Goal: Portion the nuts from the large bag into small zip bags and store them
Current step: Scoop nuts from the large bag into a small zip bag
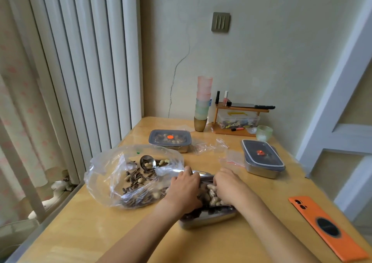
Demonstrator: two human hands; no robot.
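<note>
The storing step is judged to be in hand: a portion of nuts is being settled into the open metal tin, just right of the large bag, where loose nuts and a spoon lie. The left hand and right hand are bent down onto the portion; whether anything is pinched cannot be told. Next, a lid must be fitted, as on the lidded tins. Small zip bags lie beyond. No writing is legible.

A home room: wooden table by curtains, stacked cups, nail polish on a shelf
</note>
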